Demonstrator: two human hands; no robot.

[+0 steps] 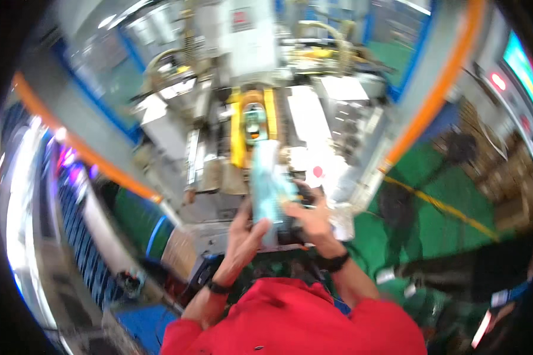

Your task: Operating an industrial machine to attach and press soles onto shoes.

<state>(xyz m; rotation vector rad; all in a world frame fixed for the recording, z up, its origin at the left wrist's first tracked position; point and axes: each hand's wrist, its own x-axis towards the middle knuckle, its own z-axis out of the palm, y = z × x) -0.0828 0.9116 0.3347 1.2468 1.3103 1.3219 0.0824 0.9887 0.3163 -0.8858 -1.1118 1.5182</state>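
Red garment [296, 322]: nearest of all, along the lower edge; seen from above.
Wristbands [220, 288]: dark, worn on both wrists.
Left hand [241, 239]: grasping a pale teal object [267, 192] from its left side; thumb laid near its close end.
Right hand [314, 219]: bent at the right side of the same object, beside a dark part [291, 231]; blurred, so cannot tell whether closed firmly.
Teal object: located between both hands, at the near edge of the tabletop [208, 236]; long, pointing away; too smeared to name exactly.
Green floor [438, 207]: spread to the right; crossed by a yellow line [441, 206].
Yellow rails [237, 133]: standing beyond the teal object, on both sides of a holder [255, 121].
White boxes [167, 130]: set to the left and to the right of the rails.
Orange bars [432, 100]: slanting along both sides of the station.
Pale hoses [342, 44]: curved, farther behind.
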